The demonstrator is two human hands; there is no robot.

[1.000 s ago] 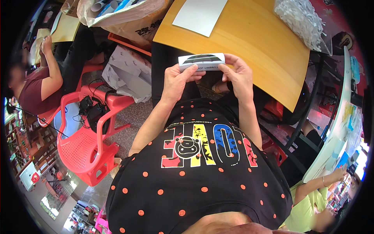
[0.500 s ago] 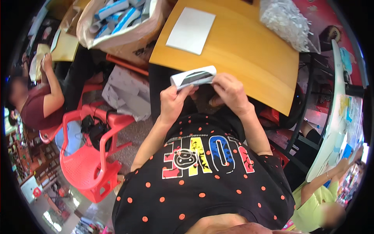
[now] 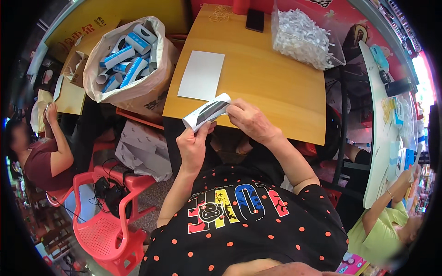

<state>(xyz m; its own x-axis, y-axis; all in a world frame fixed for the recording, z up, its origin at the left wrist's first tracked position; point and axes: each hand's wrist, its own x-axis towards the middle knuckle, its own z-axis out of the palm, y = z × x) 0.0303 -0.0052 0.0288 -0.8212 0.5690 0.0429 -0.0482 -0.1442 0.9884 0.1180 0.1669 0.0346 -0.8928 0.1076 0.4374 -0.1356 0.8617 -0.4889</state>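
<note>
My left hand [image 3: 192,146] grips the left end of a rolled paper sheet [image 3: 202,112], white outside with a dark patch showing. My right hand [image 3: 253,121] pinches the other end, its fingers closed at the paper's edge. The roll is held over the near edge of the wooden table [image 3: 262,110], tilted up to the right. Just beyond it, a flat white sheet or thin stack of sheets [image 3: 201,75] lies on the table. What my fingertips press behind the roll is hidden.
Left of the table stands a large pale sack [image 3: 152,83] full of blue-and-white rolls [image 3: 133,69]. A clear bin [image 3: 338,50] of white strips [image 3: 301,39], a phone [image 3: 255,20] and rubber bands [image 3: 221,14] lie farther back. A red chair [image 3: 99,216] is at left; people sit on both sides.
The view has shifted, so more of the table's far side and the sack shows. Both hands still hold the rolled sheet, which now slants more steeply up to the right.
</note>
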